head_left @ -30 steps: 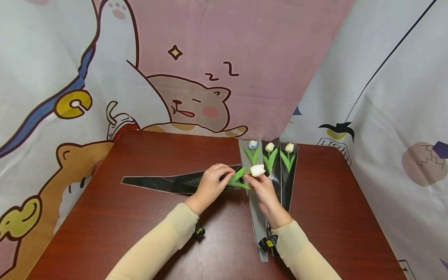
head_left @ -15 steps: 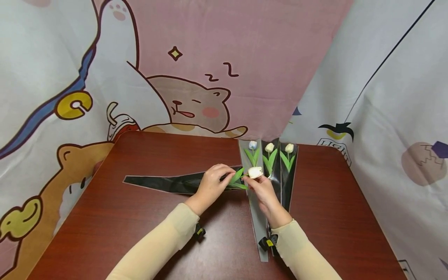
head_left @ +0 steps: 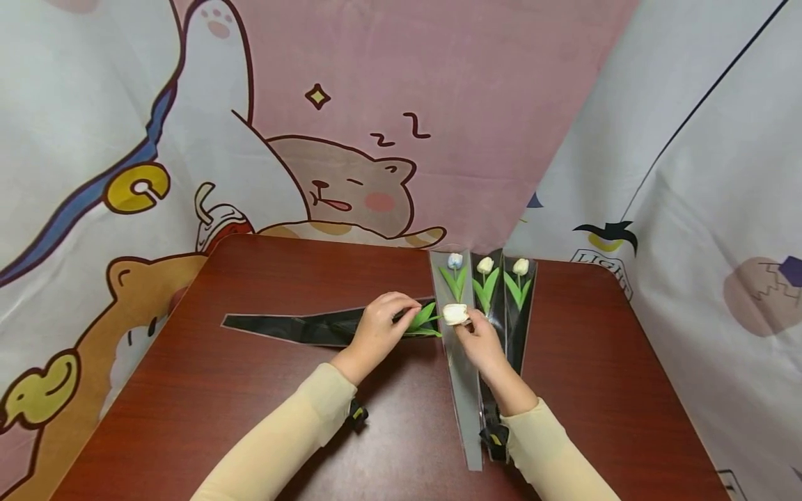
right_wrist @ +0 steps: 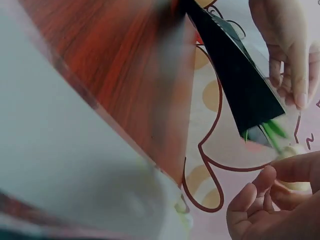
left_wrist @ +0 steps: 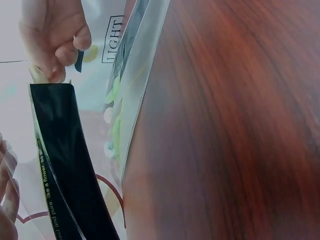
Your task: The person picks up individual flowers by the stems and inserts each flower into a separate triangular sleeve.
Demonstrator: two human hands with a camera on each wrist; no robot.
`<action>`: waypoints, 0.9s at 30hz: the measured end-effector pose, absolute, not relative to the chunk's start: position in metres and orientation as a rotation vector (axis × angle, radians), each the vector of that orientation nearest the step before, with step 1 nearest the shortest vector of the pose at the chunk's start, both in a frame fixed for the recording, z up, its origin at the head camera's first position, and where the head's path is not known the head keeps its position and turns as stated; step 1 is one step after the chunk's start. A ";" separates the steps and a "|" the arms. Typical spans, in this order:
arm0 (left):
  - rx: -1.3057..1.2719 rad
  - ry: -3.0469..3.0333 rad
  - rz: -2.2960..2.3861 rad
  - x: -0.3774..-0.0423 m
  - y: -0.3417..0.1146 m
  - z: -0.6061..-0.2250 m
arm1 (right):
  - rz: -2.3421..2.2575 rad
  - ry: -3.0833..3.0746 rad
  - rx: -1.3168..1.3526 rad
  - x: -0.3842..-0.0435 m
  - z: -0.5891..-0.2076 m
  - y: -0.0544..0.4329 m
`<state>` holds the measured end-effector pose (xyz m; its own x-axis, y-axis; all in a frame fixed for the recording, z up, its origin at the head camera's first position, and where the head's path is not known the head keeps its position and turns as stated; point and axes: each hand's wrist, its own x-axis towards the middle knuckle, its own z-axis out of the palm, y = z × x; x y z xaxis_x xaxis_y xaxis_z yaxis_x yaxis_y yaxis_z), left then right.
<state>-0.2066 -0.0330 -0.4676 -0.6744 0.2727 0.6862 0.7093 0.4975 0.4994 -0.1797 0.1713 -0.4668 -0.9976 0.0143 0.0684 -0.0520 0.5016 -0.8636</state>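
Observation:
A long black flower sleeve [head_left: 269, 327] with a clear front lies crosswise at the middle of the table, its wide mouth to the right. My left hand [head_left: 381, 325] pinches the sleeve's film near that mouth. Green leaves [head_left: 425, 317] show in the mouth. Just outside it is a white tulip head [head_left: 454, 314], its stem running toward the sleeve. My right hand [head_left: 484, 342] holds this tulip just below the bloom. In the right wrist view, the right fingers partly cover the bloom, and the sleeve [right_wrist: 240, 75] tapers away to the upper left.
To the right, a grey sleeve [head_left: 460, 390] with a blue-white tulip [head_left: 454, 261] lies lengthwise. Beside it are two black sleeves with white tulips [head_left: 485, 265] [head_left: 521, 266]. The right forearm passes over their lower parts. A printed cloth [head_left: 501, 104] hangs behind the brown table [head_left: 301, 271].
The white tulip head has come slightly left and down, closer to the sleeve's mouth, with my right hand. The leaf tips sit a little farther in. My left hand has stayed in place.

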 end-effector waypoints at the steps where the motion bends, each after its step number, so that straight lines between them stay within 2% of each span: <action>1: -0.805 -2.209 -1.084 -0.207 -0.033 -0.468 | 1.585 -2.651 0.016 -0.179 -0.465 0.174; 11: -0.804 -2.238 -1.071 -0.208 -0.032 -0.469 | 1.852 -2.539 -0.028 -0.173 -0.463 0.183; 17: -0.817 -2.269 -1.048 -0.207 -0.031 -0.468 | 1.890 -2.549 0.063 -0.172 -0.466 0.175; 27: -0.821 -2.267 -1.050 -0.207 -0.030 -0.468 | 1.870 -2.593 0.044 -0.170 -0.466 0.168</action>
